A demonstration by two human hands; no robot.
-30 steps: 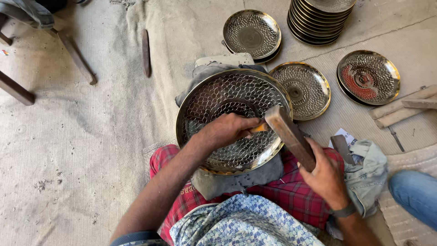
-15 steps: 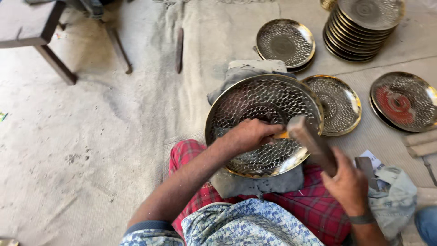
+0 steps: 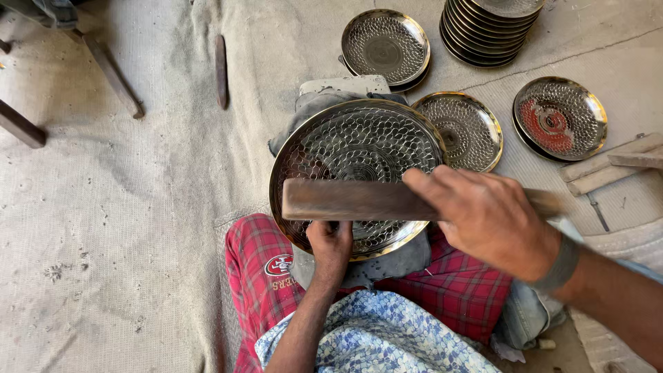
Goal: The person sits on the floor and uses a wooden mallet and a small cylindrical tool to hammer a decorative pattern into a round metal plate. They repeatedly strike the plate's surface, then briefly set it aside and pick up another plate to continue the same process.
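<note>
Large hammered metal plate: centre of the frame, propped on a grey cloth-wrapped block above the lap in red checked trousers. It sits a little lower and further left in the picture than half a second ago; the camera has shifted.

Wooden bat: a flat brown length. Half a second ago it stood slanted at the plate's right edge; now it lies level across the plate's lower half, blurred at its right end, which suggests a swing in progress.

Right hand: centre right. Fingers wrapped shut around the bat's handle end.

Left hand: lower centre, now at the plate's near rim, where earlier it lay on the plate's face. Fingers bent against the rim just under the bat; whether they pinch the rim or only press on it cannot be told.

Surroundings: three smaller patterned plates on the floor, one at upper centre, one just right of the large plate, one with a red centre further right; a stack of plates at the upper right; sackcloth covering the floor at left.
</note>
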